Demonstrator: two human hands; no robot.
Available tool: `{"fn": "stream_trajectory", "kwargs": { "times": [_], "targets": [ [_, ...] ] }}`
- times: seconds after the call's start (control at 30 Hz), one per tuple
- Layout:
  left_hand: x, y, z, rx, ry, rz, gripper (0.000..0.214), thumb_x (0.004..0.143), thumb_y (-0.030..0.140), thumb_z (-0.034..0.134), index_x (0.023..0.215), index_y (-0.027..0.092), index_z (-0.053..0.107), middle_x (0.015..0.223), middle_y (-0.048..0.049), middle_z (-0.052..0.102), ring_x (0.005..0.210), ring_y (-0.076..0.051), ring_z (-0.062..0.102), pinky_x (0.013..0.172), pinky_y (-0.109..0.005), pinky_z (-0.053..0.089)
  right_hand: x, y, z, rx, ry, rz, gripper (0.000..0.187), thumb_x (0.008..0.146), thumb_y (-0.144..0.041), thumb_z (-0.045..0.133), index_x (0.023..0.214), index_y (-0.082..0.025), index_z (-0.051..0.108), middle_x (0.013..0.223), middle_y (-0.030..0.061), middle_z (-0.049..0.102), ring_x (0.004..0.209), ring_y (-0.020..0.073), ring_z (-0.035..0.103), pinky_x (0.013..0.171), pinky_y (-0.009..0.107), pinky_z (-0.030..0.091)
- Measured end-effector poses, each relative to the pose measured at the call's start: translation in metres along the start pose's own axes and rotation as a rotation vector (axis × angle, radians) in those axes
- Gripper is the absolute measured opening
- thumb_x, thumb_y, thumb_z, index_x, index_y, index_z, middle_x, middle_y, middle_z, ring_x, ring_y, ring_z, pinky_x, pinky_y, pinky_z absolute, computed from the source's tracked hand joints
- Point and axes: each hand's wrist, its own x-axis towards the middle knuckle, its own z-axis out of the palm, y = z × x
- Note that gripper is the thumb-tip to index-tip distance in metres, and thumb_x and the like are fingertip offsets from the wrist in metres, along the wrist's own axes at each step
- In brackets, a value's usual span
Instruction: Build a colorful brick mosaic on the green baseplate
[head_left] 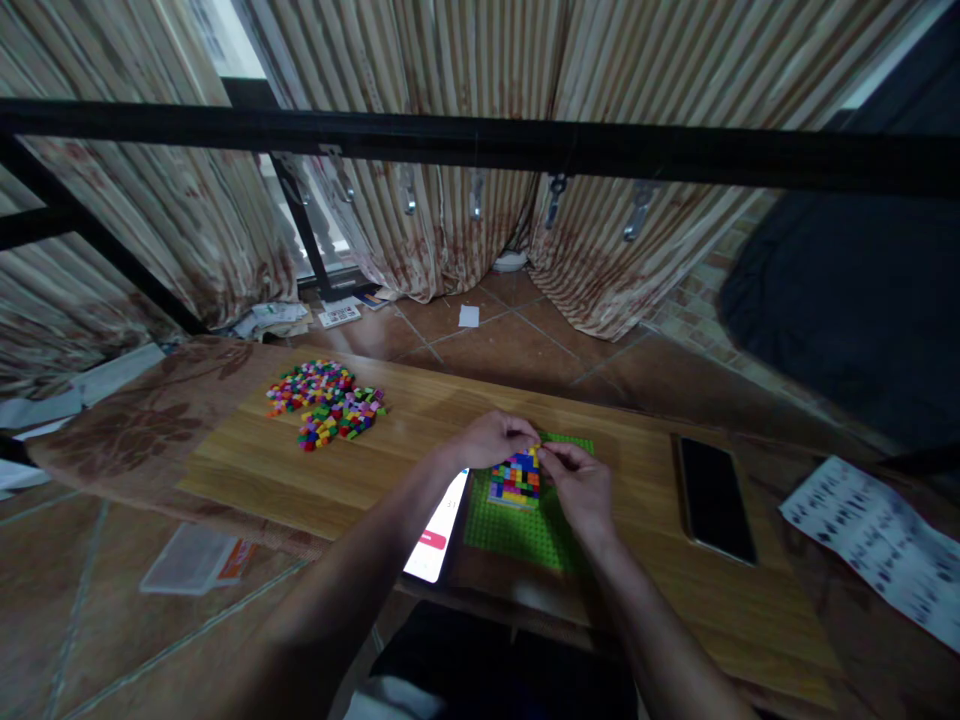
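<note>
We see the brick panel [516, 484] on the green baseplate [510, 538], between the wooden surface's [641, 475] long edges, rows roughly parallel to them. Our left hand [491, 437] and right hand [587, 488] nearly meet, hiding its far end; we cannot tell its long axis or whether either grips anything.

Studded plastic baseplate [491, 530], plastic bricks [517, 480], smooth wooden board [420, 425], glossy dark phone [716, 500], cloth curtains [480, 60]

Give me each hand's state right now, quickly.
Left hand: fingers curled at the far end of the brick block; whether it holds anything, cannot tell.
Right hand: fingers bent at the same end; grip cannot be told.
</note>
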Motion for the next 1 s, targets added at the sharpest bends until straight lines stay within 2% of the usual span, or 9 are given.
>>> {"fn": "stream_trajectory", "kwargs": {
  "times": [0.4,0.6,0.8,1.0],
  "targets": [
    [0.006,-0.015,0.011,-0.205,0.049,-0.063,0.014,0.076,0.02,0.065,0.085,0.013,0.073,0.075,-0.0007,0.069,0.065,-0.01,0.058,0.065,-0.021,0.047,0.0,-0.006,0.003,0.141,0.019,0.129,0.038,0.056,-0.047,0.078,0.078,-0.018,0.072,0.064,0.0028,0.07,0.054,0.016,0.061,0.051,0.028,0.049],
    [0.006,-0.014,0.01,-0.176,0.041,-0.096,0.015,0.074,0.022,0.066,0.084,0.014,0.073,0.074,-0.0002,0.069,0.064,-0.01,0.058,0.063,-0.021,0.047,-0.001,-0.004,0.005,0.208,0.01,0.161,0.037,0.053,-0.047,0.08,0.076,-0.019,0.074,0.068,0.0038,0.072,0.057,0.0166,0.062,0.056,0.031,0.052],
    [0.005,-0.012,0.014,-0.174,0.09,-0.081,0.014,0.073,0.02,0.064,0.083,0.013,0.073,0.072,-0.0011,0.069,0.064,-0.01,0.059,0.063,-0.021,0.047,-0.002,-0.004,0.005,0.242,0.014,0.166,0.035,0.052,-0.045,0.081,0.074,-0.019,0.074,0.067,0.0029,0.072,0.057,0.0167,0.063,0.058,0.032,0.053],
    [0.003,-0.005,0.015,0.015,0.101,-0.071,0.016,0.075,0.019,0.062,0.085,0.014,0.074,0.075,-0.0008,0.071,0.07,-0.012,0.062,0.07,-0.022,0.05,-0.004,-0.004,0.007,0.257,0.005,0.157,0.042,0.047,-0.05,0.082,0.074,-0.019,0.073,0.068,0.0033,0.072,0.058,0.0171,0.064,0.059,0.034,0.054]
  ]
}}
